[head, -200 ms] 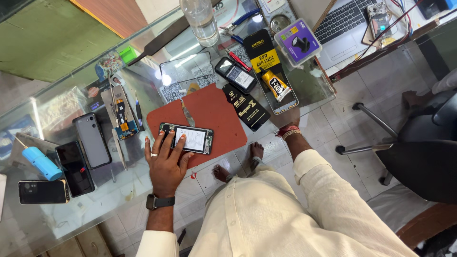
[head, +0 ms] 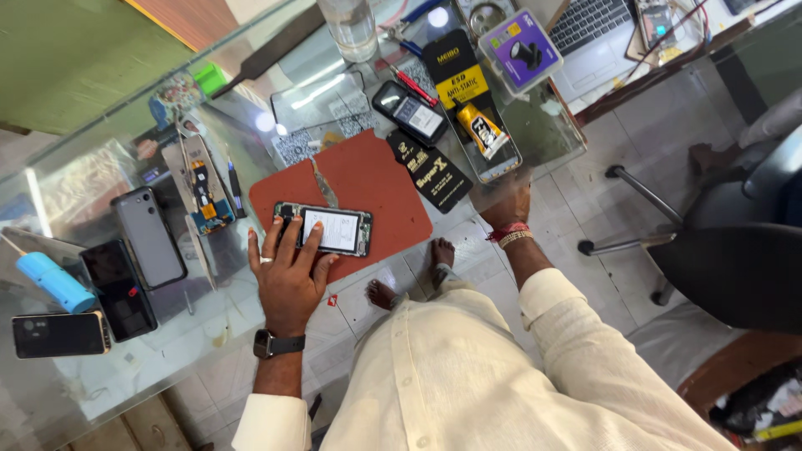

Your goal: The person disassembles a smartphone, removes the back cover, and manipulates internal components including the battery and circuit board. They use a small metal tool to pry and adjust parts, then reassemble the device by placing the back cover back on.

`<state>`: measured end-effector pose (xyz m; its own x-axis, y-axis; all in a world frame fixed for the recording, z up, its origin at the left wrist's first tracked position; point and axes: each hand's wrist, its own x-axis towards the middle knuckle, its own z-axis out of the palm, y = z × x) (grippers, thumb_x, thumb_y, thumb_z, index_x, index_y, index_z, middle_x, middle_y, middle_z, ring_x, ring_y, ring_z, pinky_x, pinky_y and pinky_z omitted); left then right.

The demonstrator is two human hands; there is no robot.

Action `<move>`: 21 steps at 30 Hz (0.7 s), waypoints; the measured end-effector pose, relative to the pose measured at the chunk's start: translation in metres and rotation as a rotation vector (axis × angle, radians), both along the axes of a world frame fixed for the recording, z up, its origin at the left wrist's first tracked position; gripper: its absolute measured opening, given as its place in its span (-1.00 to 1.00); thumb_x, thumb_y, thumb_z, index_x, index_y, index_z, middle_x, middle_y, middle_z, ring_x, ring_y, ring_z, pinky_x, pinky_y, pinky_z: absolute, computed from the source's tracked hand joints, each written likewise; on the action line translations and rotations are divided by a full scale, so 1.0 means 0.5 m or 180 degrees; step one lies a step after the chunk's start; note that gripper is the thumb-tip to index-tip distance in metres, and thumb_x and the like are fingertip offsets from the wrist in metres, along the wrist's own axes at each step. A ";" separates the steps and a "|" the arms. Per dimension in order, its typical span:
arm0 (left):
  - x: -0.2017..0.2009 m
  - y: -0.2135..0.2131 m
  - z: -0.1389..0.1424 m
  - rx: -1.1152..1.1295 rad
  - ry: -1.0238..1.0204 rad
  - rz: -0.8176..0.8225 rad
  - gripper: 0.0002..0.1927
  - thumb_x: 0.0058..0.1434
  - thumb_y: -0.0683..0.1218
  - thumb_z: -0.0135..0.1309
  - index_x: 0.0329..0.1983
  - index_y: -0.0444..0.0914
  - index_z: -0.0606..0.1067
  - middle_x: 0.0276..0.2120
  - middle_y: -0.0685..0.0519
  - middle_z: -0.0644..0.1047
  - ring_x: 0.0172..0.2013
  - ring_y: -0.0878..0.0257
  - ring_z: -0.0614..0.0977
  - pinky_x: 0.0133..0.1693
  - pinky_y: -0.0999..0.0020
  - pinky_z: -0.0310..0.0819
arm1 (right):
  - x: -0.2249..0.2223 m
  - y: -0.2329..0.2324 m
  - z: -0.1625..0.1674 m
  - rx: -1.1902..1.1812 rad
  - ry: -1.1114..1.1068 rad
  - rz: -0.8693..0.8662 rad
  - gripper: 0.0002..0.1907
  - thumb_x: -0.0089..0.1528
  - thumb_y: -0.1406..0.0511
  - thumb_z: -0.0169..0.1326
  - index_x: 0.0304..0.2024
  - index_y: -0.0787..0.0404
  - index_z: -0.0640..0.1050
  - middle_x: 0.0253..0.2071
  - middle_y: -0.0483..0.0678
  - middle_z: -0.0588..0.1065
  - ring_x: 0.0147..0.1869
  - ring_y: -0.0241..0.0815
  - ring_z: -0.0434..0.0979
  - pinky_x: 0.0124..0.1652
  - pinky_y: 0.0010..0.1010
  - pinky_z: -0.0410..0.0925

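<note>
Head view, glass bench, seen from above: at far left a black phone (head: 60, 334) lies flat beside a blue tube (head: 50, 280), with a second dark phone (head: 119, 288) and a grey phone (head: 149, 236) face down just right of them. Next comes an opened handset (head: 200, 188), its boards bared, with a dark pen (head: 236, 189) beside it. My left hand (head: 288, 280), ringed and with a watch (head: 277, 343) on the wrist, lies palm down with fingers spread; two fingertips press on the left end of the small phone (head: 327, 229), pinning it without pinching it. That phone lies flat, screen up and lit white, on the near left part of the red mat (head: 376, 188), where tweezers (head: 322, 188) rest just behind it. Right of the mat a black card (head: 434, 171) lies slantwise, with a boxed screen (head: 409, 113) and a red tool (head: 415, 86) behind. Farther right a yellow tube (head: 483, 129) sits in a clear tray (head: 511, 159), near a purple box (head: 520, 50) and a laptop (head: 589, 29). My right hand (head: 510, 200), bangled at the wrist, rests at the table's edge under that tray; whether it is closed on anything, I cannot tell.
</note>
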<state>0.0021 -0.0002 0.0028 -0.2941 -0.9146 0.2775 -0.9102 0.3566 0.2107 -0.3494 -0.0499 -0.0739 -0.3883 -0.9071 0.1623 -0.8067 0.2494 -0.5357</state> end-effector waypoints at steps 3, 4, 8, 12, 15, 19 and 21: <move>0.004 -0.001 -0.005 -0.0057 -0.0025 -0.0046 -0.51 0.27 0.23 0.19 0.16 -0.09 0.60 0.24 -0.01 0.49 0.34 -0.03 0.38 0.41 -0.27 -0.05 | 0.010 0.056 0.023 0.0290 -0.0129 -0.0115 -0.19 0.00 0.16 0.34 0.24 0.36 0.42 -0.02 0.31 0.32 -0.03 0.32 0.49 -0.07 0.00 0.44; 0.011 -0.004 -0.012 -0.0035 0.0003 -0.0057 -0.51 0.28 0.22 0.19 0.18 -0.10 0.60 0.25 -0.01 0.49 0.35 -0.03 0.38 0.42 -0.27 -0.04 | 0.020 0.074 0.025 0.0210 -0.0024 -0.0086 -0.18 0.00 0.17 0.33 0.25 0.39 0.40 0.00 0.30 0.33 -0.02 0.31 0.50 -0.07 -0.02 0.45; 0.011 -0.003 -0.018 -0.0006 0.0069 -0.0110 -0.48 0.31 0.22 0.18 0.23 -0.13 0.58 0.27 -0.05 0.47 0.34 -0.05 0.38 0.42 -0.28 -0.03 | 0.031 0.160 0.051 0.0170 0.0185 -0.0001 -0.15 0.00 0.18 0.33 0.26 0.46 0.37 0.05 0.28 0.34 -0.01 0.26 0.53 -0.07 -0.06 0.48; 0.002 0.001 -0.006 -0.0095 0.0130 -0.0136 -0.45 0.30 0.25 0.18 0.22 -0.13 0.58 0.27 -0.06 0.46 0.34 -0.08 0.37 0.38 -0.31 -0.03 | 0.043 0.215 0.080 0.0403 0.0228 -0.0010 -0.16 0.00 0.18 0.33 0.24 0.46 0.39 0.04 0.27 0.35 -0.05 0.21 0.55 -0.09 -0.11 0.49; 0.014 0.000 -0.010 -0.0144 0.0117 -0.0166 -0.44 0.30 0.27 0.17 0.23 -0.14 0.57 0.27 -0.06 0.46 0.35 -0.08 0.36 0.38 -0.33 -0.03 | 0.066 0.233 0.082 0.0383 0.0361 0.0026 -0.14 -0.01 0.18 0.34 0.24 0.50 0.39 0.03 0.27 0.35 -0.05 0.20 0.56 -0.10 -0.12 0.49; 0.023 -0.001 -0.025 -0.0161 0.0145 -0.0182 -0.44 0.29 0.26 0.16 0.22 -0.14 0.58 0.27 -0.06 0.46 0.35 -0.09 0.34 0.35 -0.36 -0.03 | 0.094 0.272 0.076 0.0259 0.0422 0.0042 -0.15 -0.01 0.17 0.34 0.23 0.50 0.41 0.03 0.28 0.36 -0.05 0.19 0.55 -0.09 -0.11 0.49; 0.020 -0.002 -0.031 -0.0182 0.0193 -0.0190 -0.44 0.30 0.25 0.14 0.22 -0.15 0.57 0.27 -0.07 0.46 0.35 -0.09 0.33 0.34 -0.37 -0.03 | 0.099 0.298 0.073 0.0197 0.0443 0.0056 -0.16 0.00 0.16 0.32 0.23 0.50 0.41 0.03 0.27 0.36 -0.05 0.19 0.55 -0.09 -0.11 0.49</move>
